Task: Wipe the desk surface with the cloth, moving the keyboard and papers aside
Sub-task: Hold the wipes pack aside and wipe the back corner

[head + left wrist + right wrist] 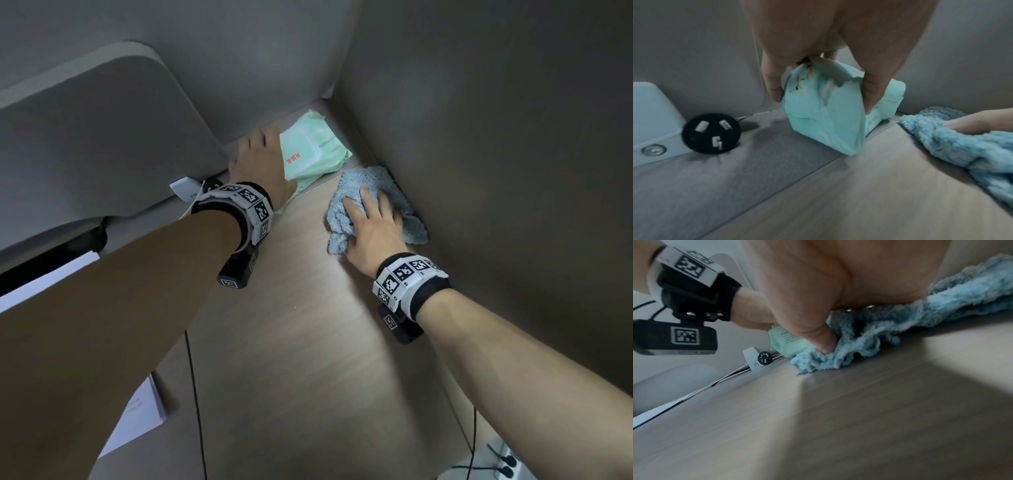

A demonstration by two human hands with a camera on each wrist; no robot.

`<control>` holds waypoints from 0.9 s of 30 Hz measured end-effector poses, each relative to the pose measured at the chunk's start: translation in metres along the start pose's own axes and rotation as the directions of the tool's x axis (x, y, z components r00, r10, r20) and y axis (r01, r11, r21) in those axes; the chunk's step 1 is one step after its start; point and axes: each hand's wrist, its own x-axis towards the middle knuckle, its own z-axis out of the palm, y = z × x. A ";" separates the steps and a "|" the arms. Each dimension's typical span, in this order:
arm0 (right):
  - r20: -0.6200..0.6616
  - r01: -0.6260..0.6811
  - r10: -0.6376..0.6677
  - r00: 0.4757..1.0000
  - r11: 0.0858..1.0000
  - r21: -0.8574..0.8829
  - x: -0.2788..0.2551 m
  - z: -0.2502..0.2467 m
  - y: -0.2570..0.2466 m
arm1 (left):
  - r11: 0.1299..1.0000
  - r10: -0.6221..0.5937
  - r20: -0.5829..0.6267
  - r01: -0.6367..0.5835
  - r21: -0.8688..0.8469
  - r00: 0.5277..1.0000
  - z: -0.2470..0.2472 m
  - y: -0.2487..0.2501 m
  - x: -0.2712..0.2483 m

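A fluffy blue cloth (380,192) (962,146) (890,331) lies bunched on the wooden desk (308,342) against the right partition. My right hand (373,222) presses flat on it with fingers spread, and its thumb (818,337) pushes into the near edge. My left hand (263,154) (822,100) grips a mint-green pack of wet wipes (311,150) (826,121) (785,342) by one end and holds it tilted, its lower end at the desk's back corner. White papers (51,277) lie at the far left. No keyboard is in view.
The grey back of a monitor (85,137) stands at the left. A black plug (711,133) (764,360) and a white clip (185,188) sit by the rear edge. Partition walls (496,137) close the back and right. A power strip (503,462) lies on the floor.
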 end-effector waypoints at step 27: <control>-0.019 0.116 -0.122 0.992 0.975 -0.189 0.098 -0.014 -0.060 | 0.946 -0.282 0.150 0.301 -0.122 0.948 -0.014 -0.175 -0.143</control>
